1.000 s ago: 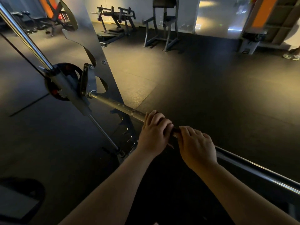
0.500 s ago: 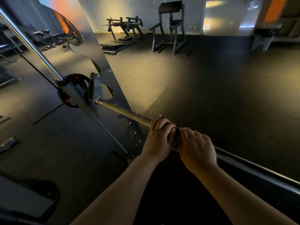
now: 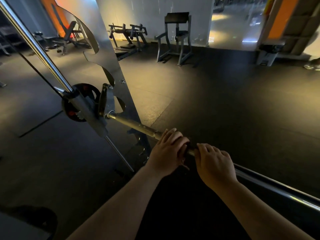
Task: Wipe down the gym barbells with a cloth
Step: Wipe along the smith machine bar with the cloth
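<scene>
because the cloth (image 3: 190,146) is mostly hidden under the left hand (image 3: 168,151) – only a dark edge shows between the two hands – i judge the wipe goes best with the fingers wrapped fully round the barbell (image 3: 131,124), sliding slowly toward the rack hook (image 3: 106,101). the right hand (image 3: 214,163) should steady the bar. both hands curl over it, close beside each other: the left clamps the cloth, the right grips bare steel. the bar runs from the hook, under both hands, to the lower right.
</scene>
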Motion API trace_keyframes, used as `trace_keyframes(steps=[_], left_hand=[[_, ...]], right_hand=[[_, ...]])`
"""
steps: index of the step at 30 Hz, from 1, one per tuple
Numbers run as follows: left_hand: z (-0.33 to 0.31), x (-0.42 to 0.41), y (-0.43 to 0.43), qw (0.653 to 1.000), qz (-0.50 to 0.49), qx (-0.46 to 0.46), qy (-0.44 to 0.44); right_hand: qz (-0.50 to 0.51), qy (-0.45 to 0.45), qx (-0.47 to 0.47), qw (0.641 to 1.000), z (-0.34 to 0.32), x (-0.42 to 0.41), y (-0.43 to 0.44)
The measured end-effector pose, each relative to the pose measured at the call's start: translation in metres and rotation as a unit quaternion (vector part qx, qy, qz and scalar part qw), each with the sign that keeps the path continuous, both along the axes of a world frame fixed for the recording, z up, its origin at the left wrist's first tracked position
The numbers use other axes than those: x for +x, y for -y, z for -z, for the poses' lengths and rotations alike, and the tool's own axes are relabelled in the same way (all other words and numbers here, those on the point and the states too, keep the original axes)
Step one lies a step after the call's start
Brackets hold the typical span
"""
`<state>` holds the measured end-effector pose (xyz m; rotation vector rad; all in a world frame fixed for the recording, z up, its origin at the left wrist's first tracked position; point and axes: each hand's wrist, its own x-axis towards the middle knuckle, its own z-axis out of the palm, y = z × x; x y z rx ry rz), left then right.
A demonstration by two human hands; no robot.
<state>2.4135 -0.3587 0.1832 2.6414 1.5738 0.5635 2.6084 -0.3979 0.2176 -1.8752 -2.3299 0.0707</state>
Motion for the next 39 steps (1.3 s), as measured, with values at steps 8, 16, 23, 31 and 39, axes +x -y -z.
trace_keyframes(steps=[8,16,23,31,39], left_hand=[[0.019,-0.007,0.008,0.984,-0.12,0.03,0.125],[-0.034,-0.019,-0.029,0.992,-0.106,-0.055,0.029],[-0.02,-0.019,-0.028,0.994,-0.09,-0.035,0.047],[-0.015,-0.035,-0.036,0.984,-0.161,-0.031,0.074],[-0.025,0.004,-0.009,0.997,0.006,-0.041,0.067]], right_hand=[[0.05,0.011,0.035,0.998,0.01,-0.006,0.008],[0.061,0.004,0.042,0.997,0.009,-0.009,0.009],[0.062,0.006,0.041,0.997,0.009,-0.008,0.011],[0.071,0.009,0.048,0.996,0.011,-0.01,0.01],[0.061,0.022,0.033,0.997,0.008,-0.009,0.011]])
